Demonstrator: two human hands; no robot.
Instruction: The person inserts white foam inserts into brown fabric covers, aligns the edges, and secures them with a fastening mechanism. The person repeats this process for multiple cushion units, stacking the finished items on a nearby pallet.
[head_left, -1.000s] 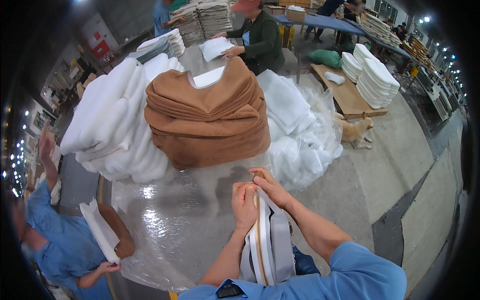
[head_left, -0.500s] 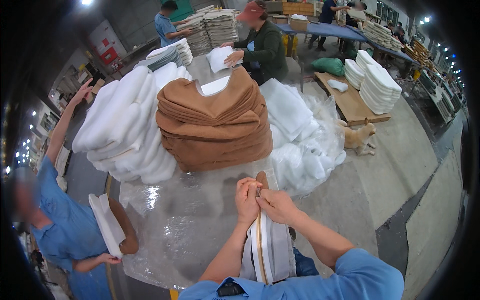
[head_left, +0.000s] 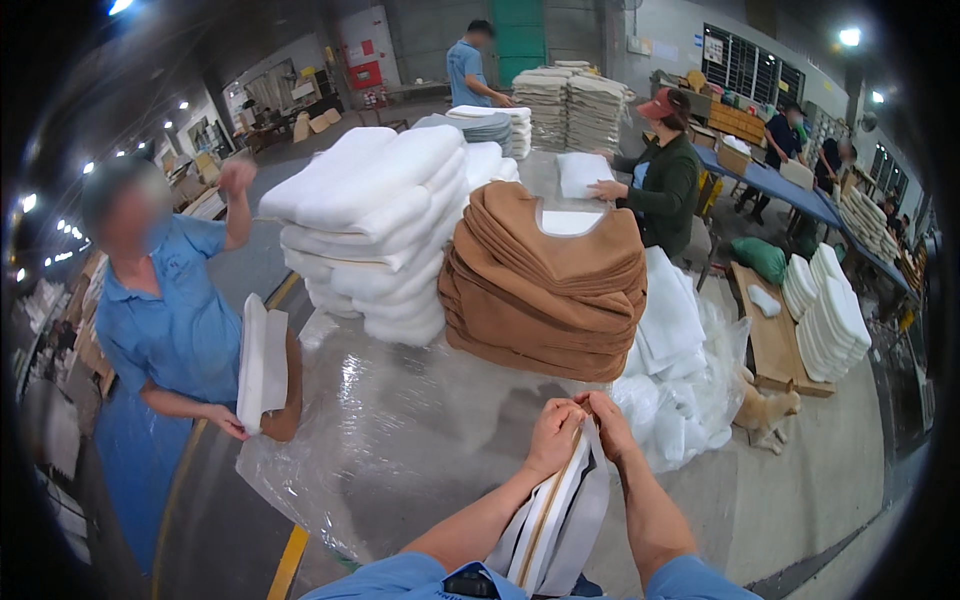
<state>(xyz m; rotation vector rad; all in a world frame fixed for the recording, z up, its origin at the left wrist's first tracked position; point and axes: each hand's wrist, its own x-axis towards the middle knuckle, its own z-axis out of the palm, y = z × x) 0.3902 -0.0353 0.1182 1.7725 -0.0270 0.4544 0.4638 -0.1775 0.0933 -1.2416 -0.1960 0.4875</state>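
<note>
Two hands meet at the top edge of an upright stack of flat white-and-tan pads (head_left: pixel 560 515). The left hand (head_left: pixel 553 436) and the right hand (head_left: pixel 610 425) each keep a pinching grip clamped on that edge. The stack's long axis runs from the hands down toward the body, over the plastic-covered desk (head_left: pixel 400 440). Both hands are equally near.

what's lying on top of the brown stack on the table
A single white folded piece lies on top of the stack of brown fabric pieces, near its far edge. The stack sits on the plastic-covered table; whatever lies under it is hidden by the brown layers.
</note>
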